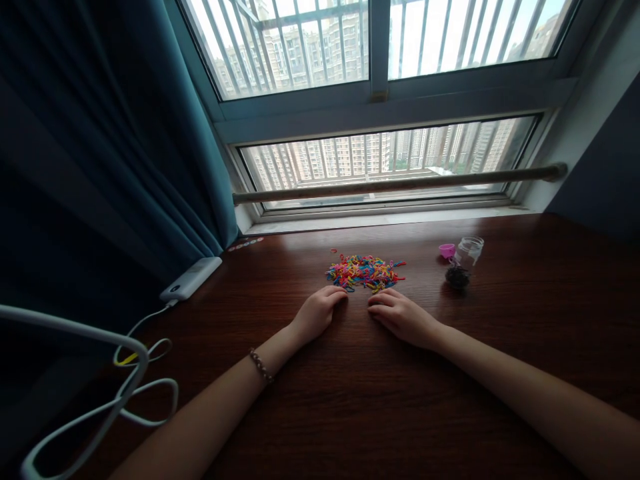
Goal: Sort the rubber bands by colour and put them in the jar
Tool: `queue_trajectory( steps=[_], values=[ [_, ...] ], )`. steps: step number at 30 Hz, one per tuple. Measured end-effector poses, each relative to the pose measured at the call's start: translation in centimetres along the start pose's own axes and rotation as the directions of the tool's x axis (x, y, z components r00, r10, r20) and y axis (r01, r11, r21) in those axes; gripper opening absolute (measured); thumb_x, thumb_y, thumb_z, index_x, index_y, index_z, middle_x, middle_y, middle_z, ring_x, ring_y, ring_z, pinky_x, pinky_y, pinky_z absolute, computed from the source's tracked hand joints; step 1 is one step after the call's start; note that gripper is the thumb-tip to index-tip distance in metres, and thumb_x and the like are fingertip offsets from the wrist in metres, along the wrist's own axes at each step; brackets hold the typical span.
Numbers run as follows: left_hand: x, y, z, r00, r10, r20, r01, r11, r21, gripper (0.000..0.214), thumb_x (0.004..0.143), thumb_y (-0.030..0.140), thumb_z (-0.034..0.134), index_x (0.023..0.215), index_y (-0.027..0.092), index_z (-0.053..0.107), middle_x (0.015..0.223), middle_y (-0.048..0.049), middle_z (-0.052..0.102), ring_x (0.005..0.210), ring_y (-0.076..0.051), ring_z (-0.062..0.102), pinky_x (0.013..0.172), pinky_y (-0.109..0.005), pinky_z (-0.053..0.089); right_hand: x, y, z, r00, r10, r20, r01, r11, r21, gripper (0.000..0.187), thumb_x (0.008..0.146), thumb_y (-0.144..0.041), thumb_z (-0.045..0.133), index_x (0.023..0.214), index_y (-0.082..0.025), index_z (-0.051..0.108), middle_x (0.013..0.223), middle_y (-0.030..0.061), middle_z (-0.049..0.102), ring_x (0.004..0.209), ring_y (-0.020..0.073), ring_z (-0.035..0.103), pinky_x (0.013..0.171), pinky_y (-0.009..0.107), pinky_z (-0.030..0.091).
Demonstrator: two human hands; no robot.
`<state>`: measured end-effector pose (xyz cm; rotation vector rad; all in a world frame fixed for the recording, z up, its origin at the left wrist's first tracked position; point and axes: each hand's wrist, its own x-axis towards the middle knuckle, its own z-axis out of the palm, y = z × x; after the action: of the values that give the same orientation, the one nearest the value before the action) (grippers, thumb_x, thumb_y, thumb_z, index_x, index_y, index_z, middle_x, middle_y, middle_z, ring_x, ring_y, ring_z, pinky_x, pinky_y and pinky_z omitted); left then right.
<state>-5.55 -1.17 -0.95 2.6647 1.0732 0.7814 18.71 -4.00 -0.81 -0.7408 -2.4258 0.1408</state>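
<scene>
A loose heap of small bright bands (pixel 364 272), red, yellow, blue and pink, lies on the dark wooden tabletop (pixel 320 427); they look like little rubber bands. At the heap's near left edge rests my left hand (pixel 319 312), fingers loosely bent toward the tabletop, nothing visible in them. My right hand (pixel 404 316) rests at the near right edge, its fingers stretched out and slightly apart, holding nothing visible. To the right, a clear jar (pixel 470 251) stands beside a pink cap-like piece (pixel 447 251) and a dark round clump (pixel 457 276).
A white device like a power bank (pixel 192 279) lies at the left by the blue curtain (pixel 200 167), with a white cable (pixel 150 383) looping nearer. Behind the tabletop, a rail (pixel 400 186) crosses the barred window. Small flat pieces (pixel 245 244) lie near the curtain.
</scene>
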Motion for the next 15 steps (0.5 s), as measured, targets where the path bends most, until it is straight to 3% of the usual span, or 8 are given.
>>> queue_trajectory(
  steps=[6,10,15],
  values=[
    [-0.05,0.75,-0.14,0.997,-0.055,-0.056,0.050,0.996,-0.075,0.026,0.079,0.008,0.040,0.092,0.018,0.059,0.092,-0.0068,0.058,0.086,-0.016,0.055,0.079,-0.028,0.045,-0.04,-0.03,0.14,1.000,0.017,-0.004,-0.017,1.000,0.010,0.023,0.087,-0.018,0.038,0.092,-0.019,0.060,0.094,0.0086,0.059,0.087,0.0172,0.053,0.076,0.032,0.048],
    [-0.08,1.04,-0.33,0.997,-0.056,-0.056,0.049,0.991,-0.121,0.023,0.077,0.008,0.042,0.090,0.017,0.059,0.085,-0.0056,0.057,0.079,-0.014,0.054,0.073,-0.026,0.046,-0.05,0.08,0.20,0.998,0.048,-0.043,-0.051,0.997,-0.052,0.021,0.086,-0.018,0.040,0.091,-0.019,0.061,0.097,0.0094,0.058,0.093,0.0196,0.051,0.079,0.035,0.047],
    [0.00,0.79,-0.35,0.991,-0.094,-0.096,0.082,0.989,-0.122,0.025,0.077,0.009,0.043,0.094,0.017,0.060,0.089,-0.0065,0.060,0.084,-0.016,0.055,0.078,-0.030,0.046,-0.03,0.43,0.47,0.999,0.047,-0.017,-0.047,0.998,-0.035,0.023,0.086,-0.016,0.040,0.094,-0.018,0.061,0.094,0.0085,0.060,0.093,0.0192,0.052,0.081,0.035,0.047]
  ],
)
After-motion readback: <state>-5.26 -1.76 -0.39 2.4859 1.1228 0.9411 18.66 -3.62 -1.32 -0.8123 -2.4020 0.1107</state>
